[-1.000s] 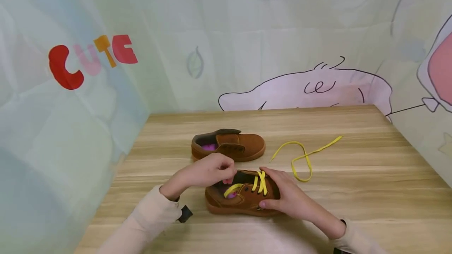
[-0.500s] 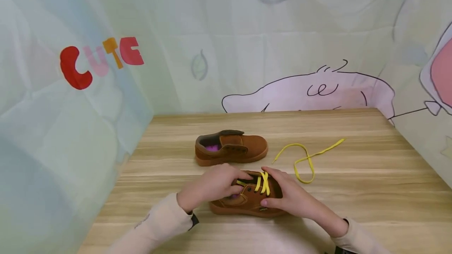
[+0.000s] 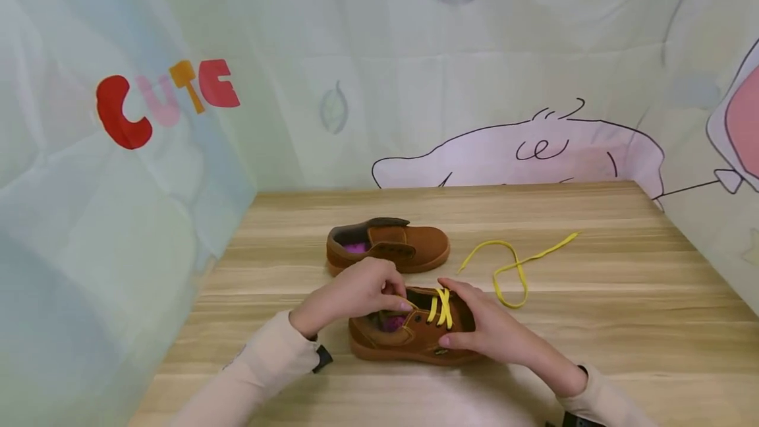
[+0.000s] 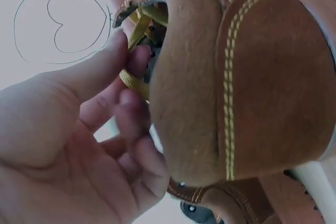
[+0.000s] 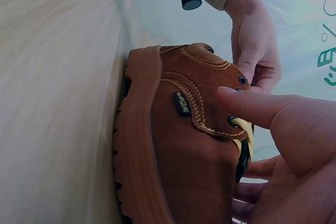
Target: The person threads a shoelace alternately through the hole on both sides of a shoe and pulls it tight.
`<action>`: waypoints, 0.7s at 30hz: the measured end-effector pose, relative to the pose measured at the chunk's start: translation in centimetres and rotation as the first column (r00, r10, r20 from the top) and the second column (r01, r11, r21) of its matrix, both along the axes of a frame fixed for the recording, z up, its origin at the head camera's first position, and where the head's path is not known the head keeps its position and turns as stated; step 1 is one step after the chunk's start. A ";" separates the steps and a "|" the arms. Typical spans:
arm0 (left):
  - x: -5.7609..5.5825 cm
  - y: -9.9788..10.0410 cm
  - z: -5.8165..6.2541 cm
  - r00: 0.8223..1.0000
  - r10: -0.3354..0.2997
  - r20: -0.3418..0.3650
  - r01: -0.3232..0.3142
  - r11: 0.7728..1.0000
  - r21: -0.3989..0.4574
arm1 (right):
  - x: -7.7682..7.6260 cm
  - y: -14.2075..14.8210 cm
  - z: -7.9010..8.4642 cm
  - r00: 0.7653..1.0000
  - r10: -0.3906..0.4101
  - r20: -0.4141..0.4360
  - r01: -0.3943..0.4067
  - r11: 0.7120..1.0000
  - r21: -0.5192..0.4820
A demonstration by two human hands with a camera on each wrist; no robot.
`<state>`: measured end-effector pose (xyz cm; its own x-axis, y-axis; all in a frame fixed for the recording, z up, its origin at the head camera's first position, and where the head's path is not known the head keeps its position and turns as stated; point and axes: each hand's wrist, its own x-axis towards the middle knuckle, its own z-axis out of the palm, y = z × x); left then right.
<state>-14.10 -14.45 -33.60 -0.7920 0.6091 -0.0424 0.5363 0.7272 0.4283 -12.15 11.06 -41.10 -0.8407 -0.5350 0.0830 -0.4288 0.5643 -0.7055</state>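
Note:
A brown shoe [image 3: 385, 346] with yellow stitching lies on the table, toe to the right, a yellow shoelace [image 3: 443, 312] crossing its front eyelets. My left hand [image 3: 356, 292] is over the shoe's opening. In the left wrist view its thumb and finger pinch the yellow lace [image 4: 134, 82] by the collar; the lace end is hidden. My right hand [image 3: 495, 331] grips the toe part from the right. In the right wrist view the right thumb [image 5: 252, 106] presses the side by the eyelets [image 5: 233, 121], other fingers on the far side.
Behind stands a second brown shoe [image 3: 429, 246], unlaced, its tongue and flaps spread. A loose yellow lace [image 3: 522, 282] lies looped to the right on the wooden table [image 3: 611, 321]. Printed curtains [image 3: 379, 84] surround the table.
My left hand reached down into the shoe's opening, then came up slightly with the lace between its fingers. The right hand keeps its grip; shoes and loose lace stay in place.

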 end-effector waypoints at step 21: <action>-0.3 0.8 2.4 0.778 0.074 -0.624 -0.029 0.996 0.081 | -2.5 -4.1 4.0 0.945 0.177 0.273 -0.052 0.910 -0.411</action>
<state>-14.42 -13.68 -31.17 -0.6605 0.5504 0.5106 0.6647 0.7449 0.0569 -14.68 6.94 -37.06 -0.7939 -0.6049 0.0623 -0.2077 0.1735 -0.9627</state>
